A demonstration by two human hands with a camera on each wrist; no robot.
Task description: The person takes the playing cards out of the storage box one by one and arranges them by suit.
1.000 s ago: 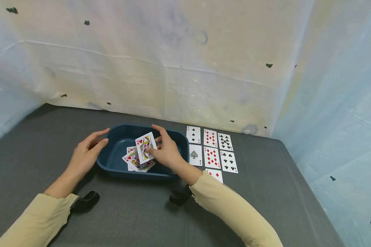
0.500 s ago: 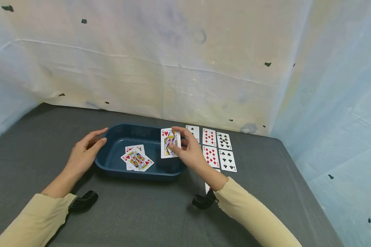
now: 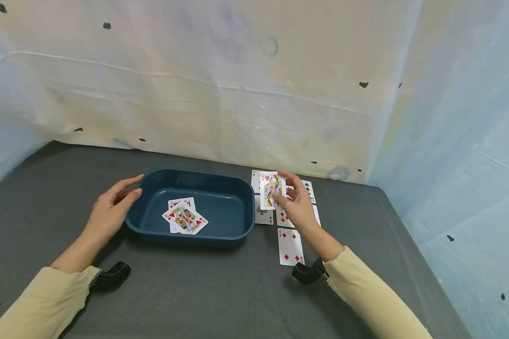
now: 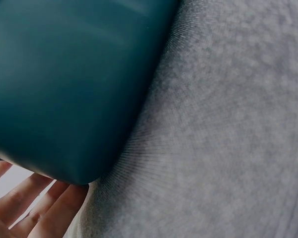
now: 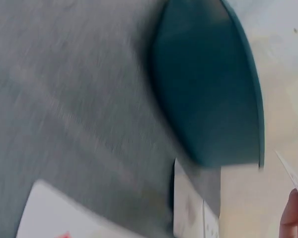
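My right hand [image 3: 300,209] pinches a queen of hearts playing card [image 3: 273,190] face up, held over the laid-out cards right of the dark blue tray [image 3: 191,239]. In the right wrist view the held card [image 5: 291,174] shows nearly edge-on at the lower right. My left hand [image 3: 110,209] is at the tray's left end, thumb and index finger extended toward the rim. The left wrist view has those fingers [image 4: 59,213] against the tray's outer side. Inside the tray, a king of hearts [image 3: 185,219] lies across another card [image 3: 182,202], partly covered.
Right of the tray, cards lie face up in columns, including an ace of spades [image 3: 264,217] and a four of diamonds [image 3: 290,247]. My right hand and its card hide several of them. A pale cloth backdrop [image 3: 220,117] rises behind the dark table [image 3: 186,292].
My right hand has carried the queen of hearts out of the tray, rightward to above the laid-out cards. My left hand has stayed at the tray's left end.
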